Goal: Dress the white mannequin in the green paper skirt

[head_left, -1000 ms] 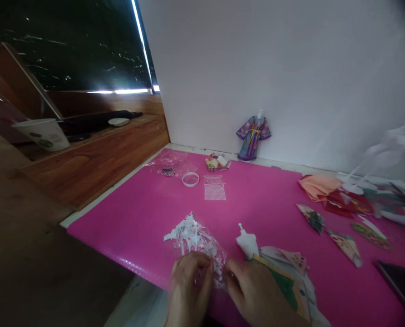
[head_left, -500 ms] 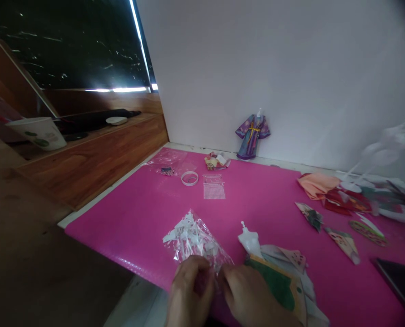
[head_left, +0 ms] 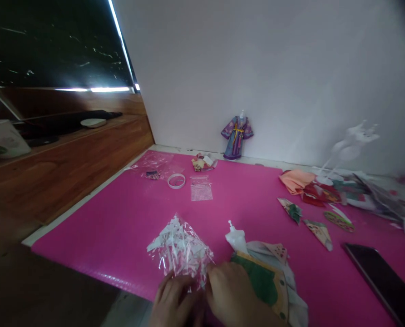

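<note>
Exposure low, scene dim overall. The only strong source is a thin bright strip (head_left: 96,89) along the lower edge of the dark window (head_left: 46,41), blown out to white, with a second glare line running up the frame. White wall (head_left: 257,68) reads flat grey with no hard shadows. Pink mat (head_left: 121,227) is oversaturated with a faint sheen. Wooden ledge (head_left: 52,168) at left sinks into shadow. Left hand (head_left: 175,302) and right hand (head_left: 233,299) at the bottom edge are dark and smeared. Straight lines bow toward the edges; top right corner vignetted. White stand (head_left: 348,145) soft.
</note>
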`<state>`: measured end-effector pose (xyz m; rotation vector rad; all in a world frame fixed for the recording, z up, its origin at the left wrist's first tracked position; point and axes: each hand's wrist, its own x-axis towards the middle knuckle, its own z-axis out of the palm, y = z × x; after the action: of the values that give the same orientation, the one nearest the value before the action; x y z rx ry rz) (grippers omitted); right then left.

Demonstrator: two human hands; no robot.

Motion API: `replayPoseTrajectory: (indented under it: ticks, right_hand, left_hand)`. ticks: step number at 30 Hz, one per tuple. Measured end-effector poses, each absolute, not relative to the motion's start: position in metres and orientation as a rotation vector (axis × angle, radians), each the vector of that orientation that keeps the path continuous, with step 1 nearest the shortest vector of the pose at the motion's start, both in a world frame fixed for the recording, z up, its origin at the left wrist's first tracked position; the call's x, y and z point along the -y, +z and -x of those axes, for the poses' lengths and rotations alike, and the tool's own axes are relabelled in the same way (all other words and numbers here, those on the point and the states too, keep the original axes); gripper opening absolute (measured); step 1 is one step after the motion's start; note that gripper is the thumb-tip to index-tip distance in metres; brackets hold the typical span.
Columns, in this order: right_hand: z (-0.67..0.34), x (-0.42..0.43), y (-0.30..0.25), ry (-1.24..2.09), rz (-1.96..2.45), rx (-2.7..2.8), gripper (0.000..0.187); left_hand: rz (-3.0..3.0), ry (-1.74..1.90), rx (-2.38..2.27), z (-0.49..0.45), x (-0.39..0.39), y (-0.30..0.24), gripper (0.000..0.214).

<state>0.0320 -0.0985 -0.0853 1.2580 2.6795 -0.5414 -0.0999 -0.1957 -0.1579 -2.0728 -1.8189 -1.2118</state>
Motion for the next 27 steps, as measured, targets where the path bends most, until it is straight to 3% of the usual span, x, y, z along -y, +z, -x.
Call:
replayPoseTrajectory:
  ticks: [16, 27]
  right_hand:
    - [-0.055, 0.097, -0.094, -0.514, -1.31, -2.83, 0.017]
    - [-0.061, 0.093, -0.106, -0.878, -1.332, -2.922, 0.022]
  left_hand:
    - [2.094, -1.184, 1.854, 0.099, 0.195, -0.144, 0.024]
    - [2.029, -1.245, 1.876, 0.096, 0.194, -0.133, 0.022]
